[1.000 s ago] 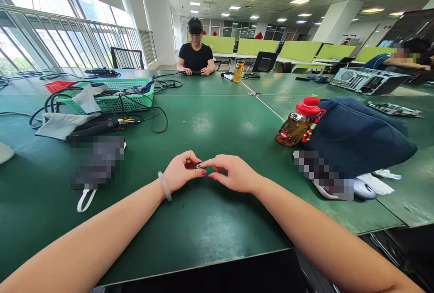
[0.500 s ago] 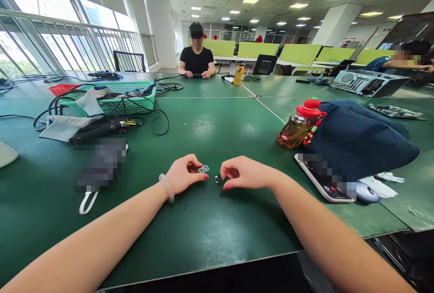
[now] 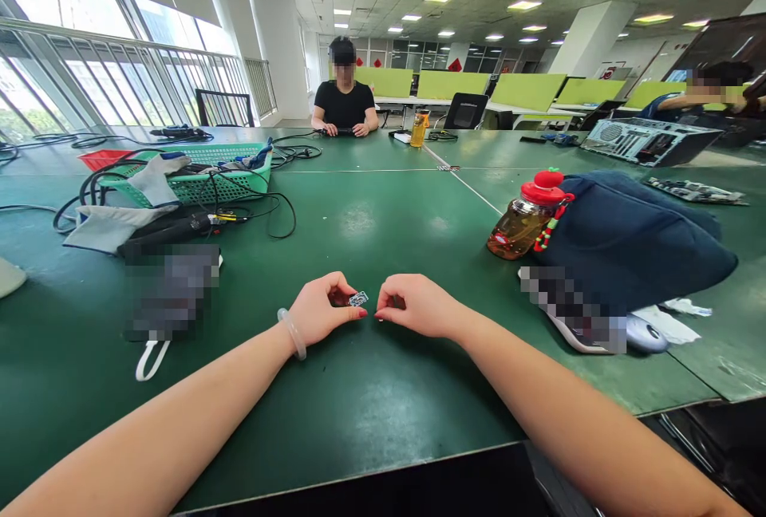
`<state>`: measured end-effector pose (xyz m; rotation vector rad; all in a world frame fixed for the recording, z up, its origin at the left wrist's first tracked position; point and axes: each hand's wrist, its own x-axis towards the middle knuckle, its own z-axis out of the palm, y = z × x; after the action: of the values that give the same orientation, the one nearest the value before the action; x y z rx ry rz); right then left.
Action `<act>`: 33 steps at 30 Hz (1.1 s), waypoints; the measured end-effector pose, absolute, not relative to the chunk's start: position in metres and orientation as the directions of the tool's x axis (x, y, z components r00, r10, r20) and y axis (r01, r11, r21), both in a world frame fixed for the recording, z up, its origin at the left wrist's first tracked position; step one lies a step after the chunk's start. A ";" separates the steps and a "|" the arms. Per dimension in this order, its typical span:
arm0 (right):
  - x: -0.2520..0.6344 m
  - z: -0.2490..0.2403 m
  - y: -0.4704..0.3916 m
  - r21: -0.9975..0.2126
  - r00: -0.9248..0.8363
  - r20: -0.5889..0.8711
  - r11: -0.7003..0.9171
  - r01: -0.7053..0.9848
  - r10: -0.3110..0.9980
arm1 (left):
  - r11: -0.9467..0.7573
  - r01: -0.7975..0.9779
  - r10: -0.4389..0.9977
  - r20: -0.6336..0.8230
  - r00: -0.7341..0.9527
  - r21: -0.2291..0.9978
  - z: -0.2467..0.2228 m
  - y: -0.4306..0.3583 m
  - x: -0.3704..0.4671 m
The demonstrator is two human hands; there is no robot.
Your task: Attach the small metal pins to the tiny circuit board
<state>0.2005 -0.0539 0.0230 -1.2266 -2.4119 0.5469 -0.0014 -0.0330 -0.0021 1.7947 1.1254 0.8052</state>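
Observation:
My left hand, with a pale bangle at its wrist, pinches a small flat piece with a black-and-white pattern between thumb and fingers. What kind of thing this piece is, I cannot make out. Just to the right, my right hand is closed in a pinch low over the green table. Its fingertips are on a tiny white piece, of which only a speck shows below them. A short gap separates the two hands.
Left are a green basket with gloves and cables, and a dark blurred item with a white strap. Right are a red-lidded bottle, a navy bag, a phone and a mouse. A person sits opposite.
My right hand has moved left and closed its fingers on the tiny white piece that lay on the table. My left hand keeps its hold on the patterned piece.

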 end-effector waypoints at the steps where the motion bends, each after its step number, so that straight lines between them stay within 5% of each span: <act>1: 0.198 0.021 -0.054 -0.488 -0.516 0.198 0.541 0.685 0.833 | -0.247 0.376 0.917 0.090 0.389 0.893 -0.002 -0.034 -0.001; 14: 0.188 0.009 -0.058 -0.240 -0.507 0.347 0.597 0.765 0.789 | -0.317 0.447 0.913 0.141 0.383 0.836 0.006 -0.040 0.001; 23: 0.188 0.008 -0.058 -0.185 -0.500 0.404 0.604 0.775 0.766 | -0.340 0.430 0.906 0.169 0.388 0.836 0.007 -0.041 0.000; 33: 0.191 0.008 -0.061 -0.078 -0.560 0.666 0.792 0.605 0.493 | 0.089 -0.081 0.856 -0.034 0.517 0.993 0.009 -0.041 -0.001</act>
<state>0.1908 -0.0609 0.0078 -0.8084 -2.2779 -0.2077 -0.0009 -0.0412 0.0085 1.2984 0.7663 0.8091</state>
